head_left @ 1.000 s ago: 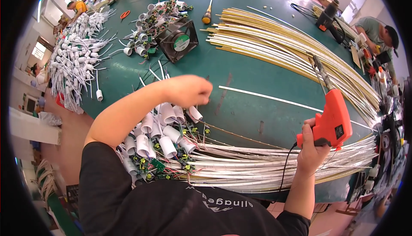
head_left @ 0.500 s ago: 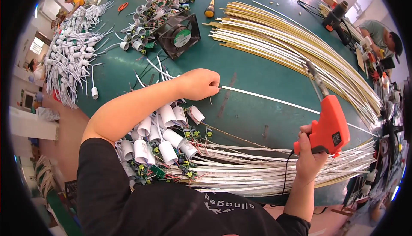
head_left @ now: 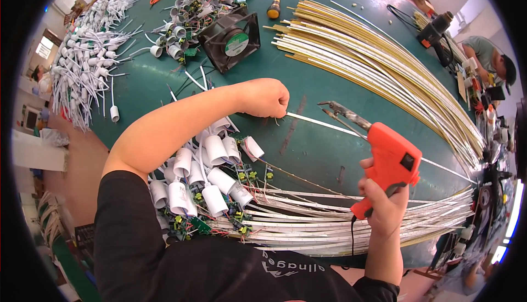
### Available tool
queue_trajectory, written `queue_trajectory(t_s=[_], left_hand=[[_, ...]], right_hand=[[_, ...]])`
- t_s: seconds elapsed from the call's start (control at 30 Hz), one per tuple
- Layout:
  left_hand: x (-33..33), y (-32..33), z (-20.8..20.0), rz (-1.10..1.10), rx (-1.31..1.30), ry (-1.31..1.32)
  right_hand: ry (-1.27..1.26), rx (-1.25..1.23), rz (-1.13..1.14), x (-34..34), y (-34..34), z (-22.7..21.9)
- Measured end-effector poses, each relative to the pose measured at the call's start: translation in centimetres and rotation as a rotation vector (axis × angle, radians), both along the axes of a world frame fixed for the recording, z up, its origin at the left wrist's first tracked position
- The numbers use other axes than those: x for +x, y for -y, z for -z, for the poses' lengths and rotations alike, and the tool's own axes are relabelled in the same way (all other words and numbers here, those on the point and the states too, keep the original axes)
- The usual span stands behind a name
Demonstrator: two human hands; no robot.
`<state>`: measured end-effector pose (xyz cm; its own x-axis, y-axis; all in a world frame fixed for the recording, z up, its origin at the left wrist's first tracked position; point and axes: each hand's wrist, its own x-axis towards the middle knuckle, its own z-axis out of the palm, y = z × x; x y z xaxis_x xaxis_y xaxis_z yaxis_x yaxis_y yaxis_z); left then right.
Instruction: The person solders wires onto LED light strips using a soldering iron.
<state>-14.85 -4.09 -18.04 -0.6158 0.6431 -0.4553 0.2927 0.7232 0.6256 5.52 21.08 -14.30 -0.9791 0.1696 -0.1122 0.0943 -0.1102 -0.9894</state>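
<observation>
My left hand (head_left: 267, 99) is closed in a pinch over the bench, with a thin wire showing below the fingertips. Right beside them lies the end of a narrow white LED strip (head_left: 324, 123), which runs away to the right. Whether the fingers also touch the strip is hidden. In my right hand (head_left: 385, 203) is a red soldering gun (head_left: 392, 156), its metal tip pointing left above the strip. Below my left forearm sit several white lamp caps (head_left: 214, 200) with small green circuit boards (head_left: 200, 225) and coloured wires.
A bundle of white and yellow strips (head_left: 351, 49) fills the far right; more wired strips (head_left: 329, 219) lie close to me. Beyond my left arm stand a black fan (head_left: 230, 41) and a screwdriver (head_left: 274, 8). White wired caps (head_left: 88, 66) are heaped left. A co-worker (head_left: 486, 55) sits at right.
The soldering gun has swung left and its tip has come closer to my left hand. My left hand has shifted slightly right and stays closed.
</observation>
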Motion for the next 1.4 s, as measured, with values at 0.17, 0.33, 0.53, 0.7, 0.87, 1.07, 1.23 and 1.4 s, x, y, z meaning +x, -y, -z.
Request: queue_trajectory(t_s=[0.17, 0.33, 0.53, 0.7, 0.87, 1.07, 1.23, 1.4], left_hand=[[-0.3, -0.6, -0.5, -0.026, -0.026, 0.05], [-0.5, -0.5, -0.5, -0.005, -0.045, 0.045], [-0.6, -0.6, -0.6, -0.001, -0.062, 0.042], [-0.7, -0.8, -0.9, -0.015, -0.059, 0.088], [-0.7, -0.9, -1.1, -0.017, -0.087, 0.1], [-0.8, -1.1, -1.0, -0.009, -0.115, 0.079], [-0.9, -1.2, -0.9, 0.004, -0.136, 0.069], [-0.8, -1.2, -0.8, -0.004, -0.105, 0.063]], right_hand=[[-0.002, 0.185, -0.087, -0.6, 1.7, 0.6], [0.057, 0.303, -0.147, -1.0, 2.6, 1.1], [0.015, 0.409, -0.195, -1.5, 2.9, 1.6], [0.011, 0.467, -0.22, -1.6, 2.7, 2.0], [0.011, 0.473, -0.218, -1.6, 2.9, 2.0], [0.033, 0.458, -0.226, -1.6, 2.7, 2.1], [0.011, 0.452, -0.205, -1.6, 2.8, 2.3], [0.067, 0.471, -0.241, -1.6, 2.5, 1.8]])
